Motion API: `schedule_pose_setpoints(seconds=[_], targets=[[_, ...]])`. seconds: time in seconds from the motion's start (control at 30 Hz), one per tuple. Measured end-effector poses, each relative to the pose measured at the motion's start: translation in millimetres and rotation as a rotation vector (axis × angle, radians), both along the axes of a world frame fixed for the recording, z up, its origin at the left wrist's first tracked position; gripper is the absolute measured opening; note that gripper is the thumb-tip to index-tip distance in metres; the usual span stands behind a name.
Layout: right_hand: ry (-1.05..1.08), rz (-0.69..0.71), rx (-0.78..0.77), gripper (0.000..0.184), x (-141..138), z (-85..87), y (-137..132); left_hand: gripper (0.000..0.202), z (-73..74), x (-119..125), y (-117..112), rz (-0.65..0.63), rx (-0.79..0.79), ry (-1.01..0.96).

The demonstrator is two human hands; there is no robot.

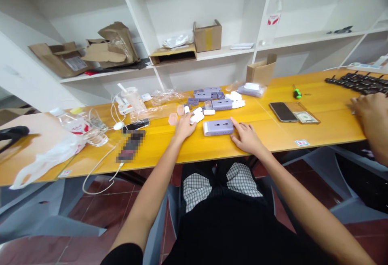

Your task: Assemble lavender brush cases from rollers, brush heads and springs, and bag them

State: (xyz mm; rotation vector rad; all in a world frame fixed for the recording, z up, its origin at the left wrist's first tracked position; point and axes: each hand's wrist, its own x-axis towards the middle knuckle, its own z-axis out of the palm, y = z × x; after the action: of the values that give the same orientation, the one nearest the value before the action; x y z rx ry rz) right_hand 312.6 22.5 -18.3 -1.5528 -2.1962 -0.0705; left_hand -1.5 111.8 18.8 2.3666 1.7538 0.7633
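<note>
A purple and white adapter block point(218, 127) lies on the yellow table point(318, 135) in front of me. My right hand point(246, 136) rests flat on the table at its right end, fingers spread and touching it. My left hand point(184, 126) lies to its left, fingers curled over small white pieces point(197, 116). Behind them lie several more purple adapter bodies point(222, 104) and white parts point(238, 104).
A phone point(283, 112) and a banknote point(305, 117) lie to the right, with a green screwdriver point(297, 92). Another person's hand point(371, 115) works by black parts point(360, 82) far right. Left: a water bottle point(80, 127), cables, a white bag point(51, 151). Cardboard boxes fill the shelves.
</note>
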Motion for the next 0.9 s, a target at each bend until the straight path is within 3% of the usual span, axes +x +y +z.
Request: schedule_pose_setpoints(seconds=[0.17, 0.33, 0.43, 0.57, 0.67, 0.73, 0.83, 0.9], targets=[[0.007, 0.014, 0.021, 0.081, 1.9, -1.2, 0.9, 0.035, -12.3, -0.9, 10.9, -0.015, 0.089, -0.164], [0.052, 0.021, 0.017, 0.081, 1.4, 0.2, 1.2, 0.022, -17.8, 4.8, -4.4, -0.026, 0.086, -0.726], [0.106, 0.019, 0.017, 0.085, 0.3, 0.8, 0.7, 0.032, -12.8, 13.4, -8.3, -0.034, 0.039, -1.016], [0.133, 0.026, 0.020, 0.082, -0.6, -0.3, 0.9, 0.041, 5.9, 30.7, -11.3, -0.065, 0.059, -1.205], [0.120, 0.032, 0.012, 0.072, -1.2, -1.5, 1.3, 0.042, 17.8, 51.4, -20.1, -0.131, -0.001, -1.229], [0.162, 0.018, 0.015, 0.076, -1.5, -1.1, 1.0, 0.037, 19.6, 67.1, -29.9, -0.187, -0.046, -1.175], [0.263, -0.004, 0.043, 0.091, -1.1, 2.1, -0.9, 0.022, 15.5, 87.4, -46.2, -0.273, -0.124, -0.921], [0.271, 0.016, 0.060, 0.090, -0.3, 4.7, -2.3, 0.015, 12.3, 96.9, -54.8, -0.281, -0.131, -0.704]])
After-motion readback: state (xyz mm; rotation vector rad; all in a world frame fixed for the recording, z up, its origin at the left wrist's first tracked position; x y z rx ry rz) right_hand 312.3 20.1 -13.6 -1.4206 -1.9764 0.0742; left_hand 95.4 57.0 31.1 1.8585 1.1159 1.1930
